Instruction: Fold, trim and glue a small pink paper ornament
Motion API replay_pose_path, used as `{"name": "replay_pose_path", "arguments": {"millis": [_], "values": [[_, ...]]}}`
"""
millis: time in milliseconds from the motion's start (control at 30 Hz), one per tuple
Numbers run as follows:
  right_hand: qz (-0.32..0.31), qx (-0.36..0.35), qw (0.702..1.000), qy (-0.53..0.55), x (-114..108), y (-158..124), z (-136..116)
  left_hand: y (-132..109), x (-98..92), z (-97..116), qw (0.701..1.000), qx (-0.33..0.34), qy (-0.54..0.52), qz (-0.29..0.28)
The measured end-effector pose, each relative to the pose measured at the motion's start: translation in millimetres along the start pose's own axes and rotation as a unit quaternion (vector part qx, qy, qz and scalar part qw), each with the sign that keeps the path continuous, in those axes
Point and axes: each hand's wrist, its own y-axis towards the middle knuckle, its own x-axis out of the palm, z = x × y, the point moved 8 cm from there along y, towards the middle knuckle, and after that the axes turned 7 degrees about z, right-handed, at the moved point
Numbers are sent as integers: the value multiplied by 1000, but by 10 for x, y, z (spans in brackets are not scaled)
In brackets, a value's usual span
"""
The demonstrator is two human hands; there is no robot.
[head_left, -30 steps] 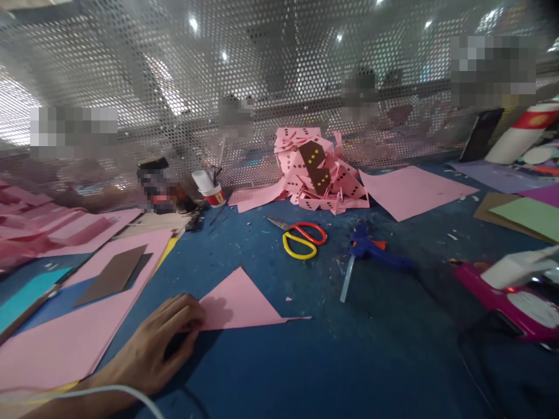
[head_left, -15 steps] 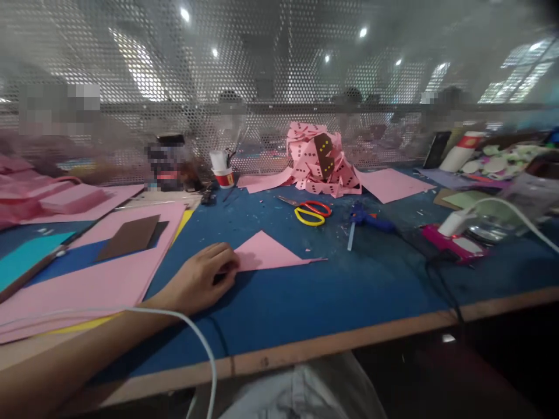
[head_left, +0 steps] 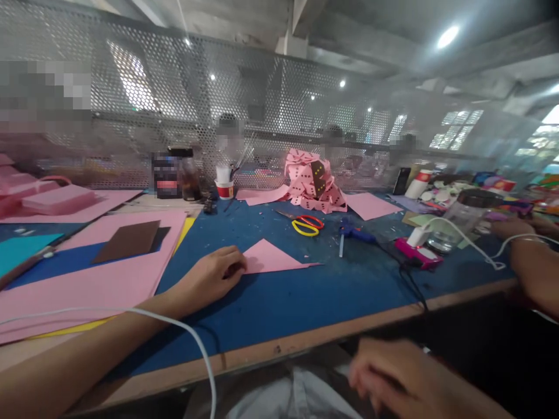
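Note:
My left hand [head_left: 210, 277] lies on the blue table [head_left: 305, 297], fingers curled and pinched on the near corner of a pink paper triangle [head_left: 276, 259] that lies flat. My right hand [head_left: 393, 378] is low in front of the table's wooden edge, over my lap, blurred by motion, with nothing seen in it. Beyond the triangle lie red-and-yellow scissors [head_left: 307, 224] and a blue glue gun [head_left: 351, 233]. A heap of pink cut-outs with dots [head_left: 312, 183] sits at the back.
Large pink sheets [head_left: 87, 279] with a brown card [head_left: 126, 241] cover the left. A paper cup [head_left: 225, 188] and dark jar [head_left: 166, 174] stand by the perforated screen [head_left: 262, 105]. A white cable [head_left: 194, 340] crosses my left arm. Another person's arm [head_left: 533, 267] reaches in at right.
The view has pulled back and tilted up, bringing in the table's front edge. My right hand has come into view at the bottom. My left hand stays on the pink triangle.

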Motion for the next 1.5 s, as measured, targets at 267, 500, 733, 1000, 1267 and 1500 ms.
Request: {"name": "replay_pose_path", "arguments": {"millis": [267, 500, 733, 1000, 1267, 1500], "values": [[145, -232, 961, 46, -245, 1921, -430, -13, 9, -10, 1000, -13, -13, -8], [134, -198, 968, 81, 39, 2195, -14, -3, 5, -5, 1000, -21, -19, -10], [103, -141, 974, 142, 10, 2197, -32, 16, 22, -33, 999, -41, -18, -20], [67, -108, 991, 30, 175, 2183, -160, 32, 62, -101, 996, -76, -31, -26], [104, -100, 988, -48, 317, 2237, -267, 47, 59, -100, 991, -127, -34, -7], [103, -98, 988, -66, 328, 2196, -302, 123, 113, -87, 985, -173, 11, 9]]}}
